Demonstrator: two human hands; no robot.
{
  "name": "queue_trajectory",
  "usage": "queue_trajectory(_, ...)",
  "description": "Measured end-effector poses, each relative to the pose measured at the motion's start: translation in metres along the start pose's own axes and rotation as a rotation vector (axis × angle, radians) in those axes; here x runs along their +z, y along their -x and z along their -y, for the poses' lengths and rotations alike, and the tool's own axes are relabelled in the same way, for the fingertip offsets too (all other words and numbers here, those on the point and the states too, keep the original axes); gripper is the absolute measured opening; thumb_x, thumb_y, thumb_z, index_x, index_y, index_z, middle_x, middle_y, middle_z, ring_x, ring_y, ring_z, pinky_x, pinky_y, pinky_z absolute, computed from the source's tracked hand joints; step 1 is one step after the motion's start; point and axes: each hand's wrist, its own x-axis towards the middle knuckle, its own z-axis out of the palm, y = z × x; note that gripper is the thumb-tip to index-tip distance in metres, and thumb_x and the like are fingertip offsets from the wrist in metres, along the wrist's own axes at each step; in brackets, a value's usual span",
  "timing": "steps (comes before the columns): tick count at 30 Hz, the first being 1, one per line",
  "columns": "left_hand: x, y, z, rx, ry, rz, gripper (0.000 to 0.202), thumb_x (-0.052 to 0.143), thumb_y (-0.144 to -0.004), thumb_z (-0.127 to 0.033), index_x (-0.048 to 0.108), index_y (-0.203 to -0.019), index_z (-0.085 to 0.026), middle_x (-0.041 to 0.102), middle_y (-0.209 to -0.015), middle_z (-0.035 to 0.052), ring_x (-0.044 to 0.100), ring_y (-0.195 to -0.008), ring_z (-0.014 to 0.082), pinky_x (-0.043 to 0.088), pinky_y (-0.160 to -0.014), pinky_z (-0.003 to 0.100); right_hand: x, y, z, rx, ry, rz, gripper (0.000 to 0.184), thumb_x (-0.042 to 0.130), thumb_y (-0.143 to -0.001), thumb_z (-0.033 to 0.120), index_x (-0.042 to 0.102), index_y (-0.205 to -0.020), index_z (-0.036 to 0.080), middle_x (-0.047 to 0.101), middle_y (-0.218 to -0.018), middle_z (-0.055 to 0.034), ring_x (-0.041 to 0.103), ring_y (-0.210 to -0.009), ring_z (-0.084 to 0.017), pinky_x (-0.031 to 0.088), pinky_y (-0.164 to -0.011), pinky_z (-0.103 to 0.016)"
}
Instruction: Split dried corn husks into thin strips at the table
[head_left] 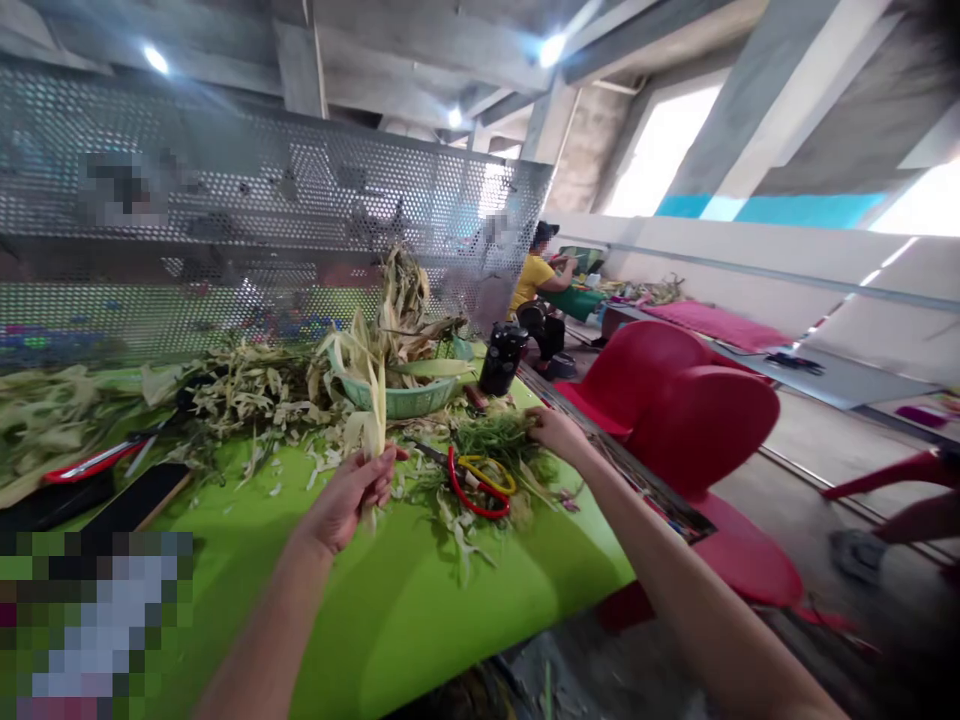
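Pale, dry corn-husk-like strip [377,405] stands upright in the left hand [360,490], pinched between thumb and fingers in front of the light-green openwork plastic basket [412,403], which is heaped with more dried leaves [405,285]. To the right of the basket and nearer the wearer, the right hand [555,435] reaches in with curled fingers at the edge of a tangle of thin green strands [487,437]; whether it grips any cannot be told. Scissors with looped red and yellow handles [454,482] lie in front of the basket, among husk scraps scattered over the smooth lime-green tabletop [390,620]. Just right of the basket stands a black cylindrical container [501,360]; to its left spreads a heap of shredded husk [247,395], with a red-and-black long-handled tool [97,462] farther left. Behind the basket runs a grey perforated metal partition [255,240]. Well to its right are glossy red moulded chairs [667,410] and, beyond them, a long grey table [832,380] bearing a bright pink cloth [720,322]. A seated person in a yellow top [531,285] works past the partition's end, beneath a concrete-beamed ceiling [420,45] with bright lamps [552,50].
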Motion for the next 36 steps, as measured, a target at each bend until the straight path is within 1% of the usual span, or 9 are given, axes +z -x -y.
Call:
queue_trajectory(2,-0.001,-0.001,0.002,0.000,-0.001,-0.014,0.033,0.074,-0.073,-0.037,0.066,-0.093,-0.013,0.039,-0.061,-0.0064,0.032,-0.050,0.0025,0.031,-0.047,0.015,0.007,0.022,0.006,-0.036,0.043,-0.055,0.034,0.060,-0.073,0.016,0.067,-0.106,0.020,0.070,-0.091,-0.0061,0.063,-0.080,-0.021,0.044,-0.066,-0.027)
queue_trajectory(5,0.002,0.000,0.002,-0.015,-0.001,-0.001,0.030,0.073,-0.075,-0.035,0.065,-0.095,-0.013,0.038,-0.062,-0.0064,0.031,-0.050,0.0024,0.031,-0.047,0.015,0.006,0.061,0.015,-0.137,0.063,-0.063,0.026,0.056,-0.081,0.020,0.067,-0.104,0.023,0.067,-0.107,-0.0058,0.062,-0.086,-0.019,0.044,-0.071,-0.027)
queue_trajectory(8,0.006,0.003,0.002,-0.031,-0.011,0.006,0.027,0.071,-0.077,-0.034,0.065,-0.095,-0.014,0.037,-0.062,-0.0061,0.032,-0.051,0.0027,0.031,-0.047,0.015,-0.002,0.093,0.016,-0.285,0.100,-0.050,0.022,0.051,-0.087,0.024,0.067,-0.103,0.024,0.064,-0.109,-0.0066,0.064,-0.084,-0.019,0.046,-0.070,-0.028)
queue_trajectory(11,0.007,0.004,0.001,-0.052,-0.028,-0.002,0.025,0.070,-0.078,-0.033,0.065,-0.094,-0.014,0.038,-0.062,-0.0058,0.033,-0.052,0.0027,0.032,-0.047,0.014,-0.009,0.109,0.006,-0.344,0.088,-0.016,0.019,0.052,-0.088,0.025,0.068,-0.098,0.025,0.062,-0.117,-0.0066,0.065,-0.091,-0.020,0.049,-0.074,-0.030)
queue_trajectory(17,0.008,0.005,0.001,-0.064,-0.048,-0.047,0.024,0.071,-0.077,-0.032,0.065,-0.092,-0.014,0.037,-0.061,-0.0065,0.030,-0.050,0.0021,0.032,-0.047,0.014,-0.016,0.116,-0.016,-0.350,-0.020,0.079,0.017,0.052,-0.088,0.025,0.067,-0.096,0.026,0.060,-0.128,-0.0055,0.066,-0.100,-0.023,0.051,-0.080,-0.034)
queue_trajectory(23,0.009,0.007,-0.001,-0.080,-0.072,-0.079,0.024,0.072,-0.076,-0.032,0.066,-0.092,-0.015,0.038,-0.062,-0.0064,0.031,-0.050,0.0020,0.032,-0.047,0.014,-0.015,0.113,-0.017,-0.321,-0.047,0.134,0.014,0.055,-0.086,0.027,0.067,-0.093,0.026,0.061,-0.129,-0.0061,0.068,-0.078,-0.019,0.051,-0.070,-0.033)
queue_trajectory(29,0.010,0.006,-0.001,-0.081,-0.087,-0.081,0.025,0.072,-0.076,-0.033,0.066,-0.092,-0.015,0.039,-0.062,-0.0060,0.033,-0.050,0.0022,0.033,-0.047,0.014,-0.010,0.105,-0.013,-0.347,-0.062,0.173,0.015,0.056,-0.086,0.032,0.065,-0.097,0.026,0.057,-0.135,-0.0068,0.065,-0.070,-0.016,0.050,-0.067,-0.032)
queue_trajectory(32,0.011,0.006,-0.002,-0.071,-0.064,-0.078,0.024,0.072,-0.076,-0.032,0.066,-0.091,-0.015,0.038,-0.061,-0.0063,0.031,-0.050,0.0021,0.032,-0.046,0.014,-0.020,0.101,-0.016,-0.335,-0.148,0.047,0.015,0.055,-0.087,0.031,0.064,-0.098,0.025,0.058,-0.132,-0.0072,0.064,-0.070,-0.016,0.049,-0.066,-0.030)
queue_trajectory(36,0.012,0.005,0.000,-0.048,-0.034,-0.077,0.023,0.071,-0.076,-0.034,0.066,-0.086,-0.014,0.042,-0.061,-0.0049,0.034,-0.051,0.0029,0.033,-0.047,0.014,-0.039,0.097,-0.013,-0.282,-0.265,-0.286,0.016,0.056,-0.088,0.033,0.063,-0.099,0.023,0.066,-0.110,-0.0075,0.059,-0.064,-0.015,0.046,-0.062,-0.029)
